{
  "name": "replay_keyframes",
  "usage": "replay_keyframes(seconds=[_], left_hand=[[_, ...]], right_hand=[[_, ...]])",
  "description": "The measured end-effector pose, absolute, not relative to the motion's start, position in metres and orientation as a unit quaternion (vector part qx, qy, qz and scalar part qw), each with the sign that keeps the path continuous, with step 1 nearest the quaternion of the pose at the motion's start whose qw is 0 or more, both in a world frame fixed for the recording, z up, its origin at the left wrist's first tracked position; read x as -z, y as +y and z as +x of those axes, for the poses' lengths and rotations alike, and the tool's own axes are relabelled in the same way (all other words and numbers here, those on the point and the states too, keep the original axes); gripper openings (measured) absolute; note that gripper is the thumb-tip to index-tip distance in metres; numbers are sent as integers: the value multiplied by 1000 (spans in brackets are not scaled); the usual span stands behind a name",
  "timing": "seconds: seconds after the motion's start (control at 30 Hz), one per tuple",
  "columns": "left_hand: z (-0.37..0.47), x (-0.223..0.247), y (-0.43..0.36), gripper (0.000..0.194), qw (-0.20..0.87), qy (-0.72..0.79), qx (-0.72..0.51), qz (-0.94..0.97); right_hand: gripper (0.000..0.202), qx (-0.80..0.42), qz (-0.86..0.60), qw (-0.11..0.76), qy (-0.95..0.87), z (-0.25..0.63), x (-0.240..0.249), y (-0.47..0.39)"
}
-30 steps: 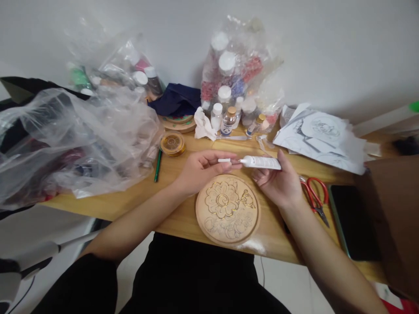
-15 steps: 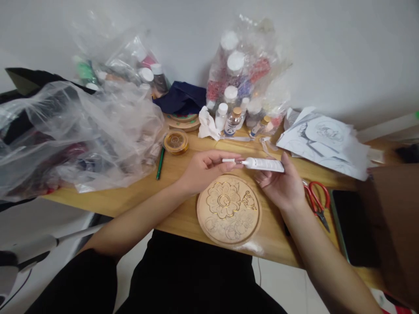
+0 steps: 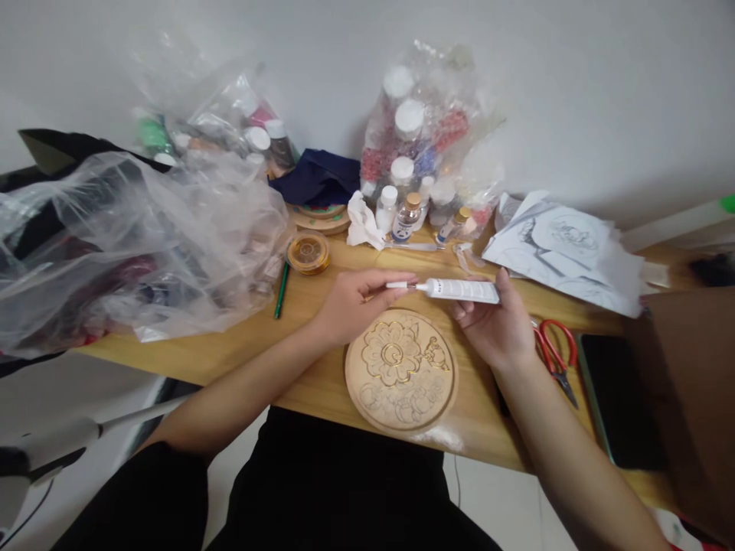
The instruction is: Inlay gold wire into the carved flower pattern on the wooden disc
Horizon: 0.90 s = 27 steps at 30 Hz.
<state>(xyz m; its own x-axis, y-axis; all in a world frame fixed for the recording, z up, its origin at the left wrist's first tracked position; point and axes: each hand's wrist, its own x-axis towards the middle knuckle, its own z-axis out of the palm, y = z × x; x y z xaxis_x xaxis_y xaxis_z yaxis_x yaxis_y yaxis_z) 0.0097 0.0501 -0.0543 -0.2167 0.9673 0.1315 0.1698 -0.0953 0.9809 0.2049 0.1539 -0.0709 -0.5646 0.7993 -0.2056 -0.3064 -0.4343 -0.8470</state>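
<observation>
My right hand (image 3: 498, 325) is closed around a white glue-like tube (image 3: 464, 291), which lies almost level with its thin nozzle pointing left. At the nozzle end, my left hand (image 3: 354, 304) pinches a small white cap (image 3: 396, 285) between thumb and fingers. A dark narrow piece shows between cap and tube; whether the two touch I cannot tell. Below both hands a round wooden board (image 3: 402, 421) rests on the table. It bears a flower outlined in gold wire, a smaller gold-outlined figure to the right, and bare pencil drawing at the bottom.
A spool of gold wire (image 3: 308, 252) and a green pencil (image 3: 281, 291) lie left. Small bottles (image 3: 406, 218) and bagged jars (image 3: 409, 119) stand behind. Paper drawings (image 3: 566, 245), red-handled pliers (image 3: 556, 356), a phone (image 3: 617, 398) and a cardboard box (image 3: 689, 383) are right. A plastic bag (image 3: 189, 229) spreads left.
The tube and cap have shifted slightly left, still held in the same hands. A little more of the tube's front end shows. The view has tilted slightly.
</observation>
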Motion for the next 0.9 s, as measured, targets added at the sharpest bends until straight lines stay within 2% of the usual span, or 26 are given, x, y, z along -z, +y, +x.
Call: replay_keyframes(seconds=[0.4, 0.63, 0.8, 0.9], left_hand=[[6, 58, 52, 21, 331, 578, -507, 547], [-2, 73, 59, 21, 362, 559, -509, 545], [-7, 89, 67, 34, 397, 541, -510, 538], [-10, 92, 68, 34, 413, 529, -494, 552]], right_hand=[[43, -774, -334, 345, -413, 206, 73, 157], [45, -767, -384, 346, -381, 198, 69, 157], [45, -759, -404, 358, -364, 189, 60, 154], [43, -753, -414, 360, -363, 187, 55, 152]])
